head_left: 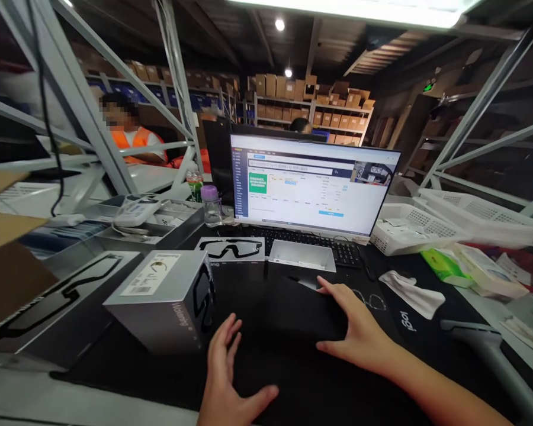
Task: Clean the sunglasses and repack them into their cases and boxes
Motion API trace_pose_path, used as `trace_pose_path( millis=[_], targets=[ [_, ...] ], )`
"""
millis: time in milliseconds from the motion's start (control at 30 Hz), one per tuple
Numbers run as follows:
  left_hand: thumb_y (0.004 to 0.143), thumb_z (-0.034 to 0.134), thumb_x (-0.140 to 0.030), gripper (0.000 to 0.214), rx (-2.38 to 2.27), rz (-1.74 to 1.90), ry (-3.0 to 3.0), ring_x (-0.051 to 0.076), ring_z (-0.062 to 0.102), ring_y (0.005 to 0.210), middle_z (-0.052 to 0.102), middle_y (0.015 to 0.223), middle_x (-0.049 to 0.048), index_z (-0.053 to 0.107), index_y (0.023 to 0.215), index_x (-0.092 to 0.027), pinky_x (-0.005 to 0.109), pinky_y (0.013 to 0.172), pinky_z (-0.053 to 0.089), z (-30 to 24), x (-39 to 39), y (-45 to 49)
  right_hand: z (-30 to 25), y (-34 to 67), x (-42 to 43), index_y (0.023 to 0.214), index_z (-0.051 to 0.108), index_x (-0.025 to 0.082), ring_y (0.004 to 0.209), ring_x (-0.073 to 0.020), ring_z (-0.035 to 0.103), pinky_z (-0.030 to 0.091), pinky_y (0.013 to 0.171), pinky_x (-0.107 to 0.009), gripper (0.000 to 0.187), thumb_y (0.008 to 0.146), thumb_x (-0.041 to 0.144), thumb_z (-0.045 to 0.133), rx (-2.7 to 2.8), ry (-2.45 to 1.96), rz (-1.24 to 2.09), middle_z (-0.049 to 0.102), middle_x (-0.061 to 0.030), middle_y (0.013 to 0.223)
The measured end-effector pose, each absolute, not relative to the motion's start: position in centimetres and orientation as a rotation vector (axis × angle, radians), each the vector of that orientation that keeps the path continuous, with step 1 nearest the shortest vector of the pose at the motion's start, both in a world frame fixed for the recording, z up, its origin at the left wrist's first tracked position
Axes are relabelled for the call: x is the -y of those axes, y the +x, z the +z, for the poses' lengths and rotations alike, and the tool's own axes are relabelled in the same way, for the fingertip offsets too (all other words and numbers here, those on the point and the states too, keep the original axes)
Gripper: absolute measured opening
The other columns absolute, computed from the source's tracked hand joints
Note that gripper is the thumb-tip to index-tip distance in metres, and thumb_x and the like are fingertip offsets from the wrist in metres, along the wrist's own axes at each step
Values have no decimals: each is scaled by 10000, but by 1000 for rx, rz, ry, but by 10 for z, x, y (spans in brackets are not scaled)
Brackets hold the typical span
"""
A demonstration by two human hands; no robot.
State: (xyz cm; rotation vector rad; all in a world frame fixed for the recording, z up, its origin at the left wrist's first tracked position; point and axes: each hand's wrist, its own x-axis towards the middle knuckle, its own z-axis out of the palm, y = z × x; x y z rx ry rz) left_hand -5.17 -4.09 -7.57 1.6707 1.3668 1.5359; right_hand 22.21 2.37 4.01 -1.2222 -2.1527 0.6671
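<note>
My left hand [231, 373] hovers at the front over a black desk mat [288, 384], its thumb spread from the curved fingers. To its left stands a grey box [160, 302] with a barcode label on top and a glasses picture on its side; fingers and box look apart. My right hand [355, 325] is also open, thumb and fingers parted. The dark area between the hands is too black to make out. Beyond it lie a box lid with a glasses picture [233, 248] and an open white tray [302, 255]. Wire-rimmed glasses [369, 300] rest past my right wrist.
A monitor [311, 189] and keyboard [346, 254] stand behind. Rightward are white baskets [400, 228], a white cloth [412, 294], a green packet [446, 267] and a handheld scanner [493, 349]. A larger glasses box [62, 302] sits left. A person in an orange vest [135, 139] sits beyond.
</note>
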Motion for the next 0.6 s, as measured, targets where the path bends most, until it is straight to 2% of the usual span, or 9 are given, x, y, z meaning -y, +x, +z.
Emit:
trace_pose_path(
  millis=[67, 133, 167, 233, 367, 433, 467, 533, 600],
  targets=[
    [686, 764, -736, 1106, -1133, 1492, 1520, 401, 446, 1409, 420, 1513, 228, 249, 1536, -253, 598, 1130, 403, -66, 27, -44, 45, 222, -27, 1474, 474, 276, 1262, -329, 509, 396, 1102, -503, 901, 681, 440, 868, 2015, -1160, 753, 561, -111, 1342],
    [563, 792, -798, 1186, -914, 1427, 1387, 420, 487, 1370, 509, 1451, 232, 341, 1495, -221, 592, 1123, 417, -46, 15, -29, 47, 216, -27, 1399, 561, 265, 1236, -340, 535, 436, 1060, -484, 869, 648, 572, 874, 1934, -1070, 876, 579, -110, 1311],
    [532, 855, -741, 1174, -824, 1371, 1314, 422, 513, 1345, 552, 1416, 223, 392, 1470, -208, 579, 1116, 433, -34, 11, -20, 46, 211, -26, 1382, 577, 264, 1212, -339, 553, 461, 1030, -471, 883, 629, 621, 871, 1902, -1025, 946, 587, -107, 1295],
    [591, 928, -541, 1008, -752, 1313, 1083, 405, 617, 1225, 662, 1284, 190, 472, 1422, -199, 552, 1039, 506, -10, 3, -2, 41, 204, -26, 1383, 578, 274, 1176, -326, 576, 494, 978, -444, 888, 641, 690, 834, 1847, -953, 1022, 590, -102, 1275],
    [591, 928, -237, 849, -749, 1437, 681, 359, 702, 1069, 748, 1094, 129, 556, 1351, -180, 473, 936, 576, 24, -15, 15, 27, 203, -34, 1477, 484, 300, 1296, -299, 488, 460, 1022, -430, 775, 855, 751, 584, 1789, -920, 889, 470, -121, 1425],
    [684, 854, -185, 673, -782, 1509, 487, 321, 713, 1059, 758, 1062, 120, 596, 1305, -163, 440, 941, 586, 34, -27, 15, 20, 208, -39, 1534, 388, 287, 1307, -278, 484, 444, 1047, -428, 817, 879, 745, 554, 1731, -941, 941, 406, -136, 1495],
    [764, 790, -177, 547, -803, 1536, 398, 298, 722, 1042, 762, 1046, 122, 614, 1282, -149, 428, 947, 588, 39, -34, 14, 17, 209, -40, 1540, 369, 263, 1253, -270, 531, 464, 1022, -423, 884, 841, 747, 611, 1706, -945, 1041, 438, -151, 1473],
    [901, 640, -161, 348, -828, 1581, 281, 252, 742, 980, 770, 1009, 123, 639, 1247, -122, 411, 950, 593, 47, -45, 13, 12, 207, -39, 1458, 477, 190, 1027, -245, 645, 527, 889, -389, 960, 712, 721, 765, 1723, -945, 1326, 612, -155, 1263],
    [964, 558, -149, 272, -830, 1607, 238, 217, 753, 913, 776, 981, 112, 654, 1215, -110, 391, 948, 598, 51, -51, 14, 9, 199, -34, 1254, 642, 145, 790, -196, 663, 534, 724, -322, 780, 675, 629, 841, 1782, -991, 1488, 707, -99, 977]
  ],
)
